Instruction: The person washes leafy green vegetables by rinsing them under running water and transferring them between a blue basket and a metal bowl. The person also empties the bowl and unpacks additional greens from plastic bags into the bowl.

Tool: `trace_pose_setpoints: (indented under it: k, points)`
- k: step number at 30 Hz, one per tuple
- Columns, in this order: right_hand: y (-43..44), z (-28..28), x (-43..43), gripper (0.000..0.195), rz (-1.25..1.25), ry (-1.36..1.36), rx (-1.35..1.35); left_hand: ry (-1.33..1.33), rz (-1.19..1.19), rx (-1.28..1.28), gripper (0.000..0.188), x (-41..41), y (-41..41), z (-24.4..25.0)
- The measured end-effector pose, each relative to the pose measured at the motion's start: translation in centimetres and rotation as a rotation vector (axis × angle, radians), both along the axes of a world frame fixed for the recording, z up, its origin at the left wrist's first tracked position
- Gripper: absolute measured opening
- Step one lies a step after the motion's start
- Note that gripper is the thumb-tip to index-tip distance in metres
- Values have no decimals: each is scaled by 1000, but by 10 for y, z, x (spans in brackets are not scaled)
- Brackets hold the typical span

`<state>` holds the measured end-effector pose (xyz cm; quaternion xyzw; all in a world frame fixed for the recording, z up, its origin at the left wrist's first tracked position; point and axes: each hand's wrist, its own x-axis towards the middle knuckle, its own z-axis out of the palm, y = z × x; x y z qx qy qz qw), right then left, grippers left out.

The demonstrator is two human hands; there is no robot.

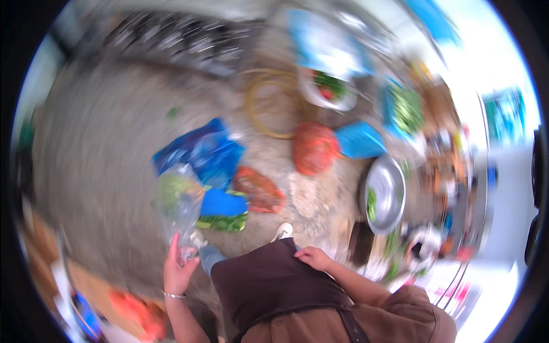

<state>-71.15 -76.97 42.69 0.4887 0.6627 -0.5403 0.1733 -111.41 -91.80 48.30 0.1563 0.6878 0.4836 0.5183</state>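
Observation:
A clear plastic bag [178, 210] with something pale green inside hangs from my left hand [182, 257], whose fingers are closed on its gathered top. My right hand [314, 257] is at the edge of the dark apron [270, 278] on my front; its fingers are bent, and blur hides whether they pinch the cloth. Beyond the clear bag lies a blue plastic bag [201, 150]. Beside it are leafy greens [223, 222] partly under a bright blue piece [225, 202], and a red mesh sack [259, 191].
A fuller red mesh sack [315, 148] and a blue container [361, 139] lie ahead on the concrete floor. To the right stands a metal basin [386, 195] with some greens. Further off are a coiled yellow hose [253, 107], a white tub [328, 92] of vegetables and a blue basket [403, 109] of greens.

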Motion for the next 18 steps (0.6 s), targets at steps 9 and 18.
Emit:
trace_pose_setpoints:
  k: [9,18]
  points:
    - [-51,69,317,27,-832,-220,250,541,-872,173,72,259,261,102]
    - [-93,37,353,53,-1398,-1,238,227,-1423,622,59,577,411,147]
